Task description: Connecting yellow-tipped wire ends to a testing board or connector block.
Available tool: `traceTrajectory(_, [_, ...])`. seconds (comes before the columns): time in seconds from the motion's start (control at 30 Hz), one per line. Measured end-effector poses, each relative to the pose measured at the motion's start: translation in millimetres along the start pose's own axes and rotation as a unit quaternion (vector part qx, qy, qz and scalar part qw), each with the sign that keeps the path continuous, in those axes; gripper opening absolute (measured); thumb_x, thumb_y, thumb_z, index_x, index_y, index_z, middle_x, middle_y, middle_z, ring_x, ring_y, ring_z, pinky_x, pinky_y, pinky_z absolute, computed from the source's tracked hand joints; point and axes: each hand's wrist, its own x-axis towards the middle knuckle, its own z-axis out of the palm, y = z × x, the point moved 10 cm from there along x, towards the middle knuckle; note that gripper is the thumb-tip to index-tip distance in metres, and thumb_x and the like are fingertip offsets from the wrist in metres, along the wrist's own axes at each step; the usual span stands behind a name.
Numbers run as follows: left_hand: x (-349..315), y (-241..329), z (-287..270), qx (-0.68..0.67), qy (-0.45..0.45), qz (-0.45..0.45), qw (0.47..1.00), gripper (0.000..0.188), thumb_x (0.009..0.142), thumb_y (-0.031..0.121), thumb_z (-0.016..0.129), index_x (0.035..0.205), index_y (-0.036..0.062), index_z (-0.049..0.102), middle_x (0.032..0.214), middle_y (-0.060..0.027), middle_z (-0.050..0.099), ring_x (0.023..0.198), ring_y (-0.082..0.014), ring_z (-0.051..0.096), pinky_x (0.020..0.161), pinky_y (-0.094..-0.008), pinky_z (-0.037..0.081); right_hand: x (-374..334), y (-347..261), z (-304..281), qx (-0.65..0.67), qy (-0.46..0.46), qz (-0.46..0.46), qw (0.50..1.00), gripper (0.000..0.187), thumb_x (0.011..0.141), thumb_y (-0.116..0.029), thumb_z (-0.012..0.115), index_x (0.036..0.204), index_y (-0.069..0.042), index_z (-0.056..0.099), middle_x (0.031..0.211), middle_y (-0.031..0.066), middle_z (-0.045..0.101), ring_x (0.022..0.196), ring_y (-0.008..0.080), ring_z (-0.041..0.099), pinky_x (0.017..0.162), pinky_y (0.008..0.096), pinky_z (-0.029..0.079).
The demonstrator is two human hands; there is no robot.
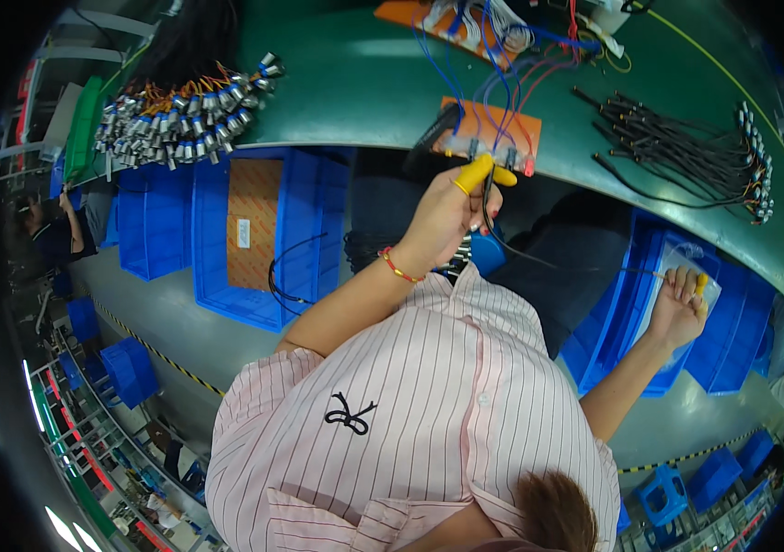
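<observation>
Pink striped shirt (429,405) fills the lower middle, both forearms reaching up from it. Left hand (447,216) is raised just below the green bench (355,83), yellow cot on the forefinger (475,173), red-and-gold bracelet (399,267) at the wrist; fingers pinch the upper end of a thin black cable (502,241). That cable drops from the left hand, then runs across toward the right hand (679,308). Right hand is closed around the cable's far end, also with a yellow cot on one finger (701,281), and sits over a clear plastic bag (677,285) lying in a blue bin (631,313). Directly above the left hand, touching distance, an orange test board (489,124) with blue and red wires (493,64) sits at the bench edge. Above the right hand, well apart, a fan of black cables (668,152) with metal connector ends lies on the bench. Far out past the left hand, a heap of metal connectors with orange leads (185,110) rests on the bench end. Below that heap, off to the side of the left forearm, a larger blue bin (272,230) holds a brown cardboard sheet and one loose black cable loop (286,276). Cannot tell what the cable ends carry inside either grip.
</observation>
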Motion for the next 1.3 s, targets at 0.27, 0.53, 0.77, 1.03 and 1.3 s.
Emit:
traceTrajectory(0.27, [-3.0, -4.3, -5.5, 0.022, 0.032, 0.052, 0.998, 0.025, 0.103, 0.024, 0.045, 0.098, 0.0035, 0.058, 0.062, 0.0023, 0.049, 0.045, -0.0019, 0.034, 0.047, -0.0177, 0.035, 0.1, -2.5, 1.7, -0.001, -0.006, -0.001, 1.0, 0.022, 0.067, -0.007, 0.055, 0.088, 0.001, 0.058, 0.064, 0.0031, 0.033, 0.064, 0.0153, 0.03, 0.066, 0.0305, 0.027])
traceTrajectory(0.53, [-56.3, -52.0, 28.6, 0.187, -0.053, -0.068, 0.979, 0.029, 0.099, 0.028, 0.052, 0.089, 0.0028, 0.061, 0.057, -0.0014, 0.051, 0.046, -0.0052, 0.042, 0.043, -0.0194, 0.03, 11.1, -37.1, 13.3, -0.019, -0.027, -0.045, 0.998, 0.016, 0.068, -0.009, 0.056, 0.082, -0.001, 0.053, 0.064, 0.0033, 0.032, 0.065, 0.0151, 0.03, 0.065, 0.0295, 0.026])
traceTrajectory(0.77, [23.7, 25.5, 105.5, 0.152, -0.1, 0.075, 0.98, 0.035, 0.102, 0.025, 0.046, 0.122, -0.0031, 0.053, 0.095, -0.0144, 0.068, 0.074, -0.0173, 0.066, 0.074, -0.0282, 0.054, 71.3, -131.3, 50.7, -0.043, -0.127, -0.126, 0.983, 0.027, 0.065, -0.011, 0.056, 0.089, 0.0, 0.058, 0.064, 0.0032, 0.035, 0.068, 0.0165, 0.032, 0.069, 0.0308, 0.027])
traceTrajectory(1.03, [61.0, 31.8, 135.0, 0.296, -0.129, 0.117, 0.939, 0.054, 0.098, 0.015, 0.051, 0.145, -0.0017, 0.031, 0.146, -0.0205, 0.037, 0.131, -0.0261, 0.045, 0.104, -0.0362, 0.042, 206.8, -187.1, 11.8, -0.108, 0.012, -0.191, 0.976, 0.045, 0.067, -0.013, 0.048, 0.102, 0.013, 0.058, 0.066, 0.0078, 0.039, 0.068, 0.0198, 0.035, 0.072, 0.0329, 0.031])
traceTrajectory(1.3, [-30.0, 17.8, 4.8, 0.321, 0.023, 0.016, 0.947, 0.024, 0.096, 0.008, 0.055, 0.117, -0.0018, 0.062, 0.097, -0.0084, 0.068, 0.089, -0.0128, 0.063, 0.086, -0.0251, 0.049, 274.7, -178.5, -44.7, -0.191, 0.06, -0.195, 0.96, 0.042, 0.074, -0.011, 0.04, 0.098, 0.02, 0.054, 0.065, 0.012, 0.041, 0.062, 0.0219, 0.04, 0.063, 0.0339, 0.036])
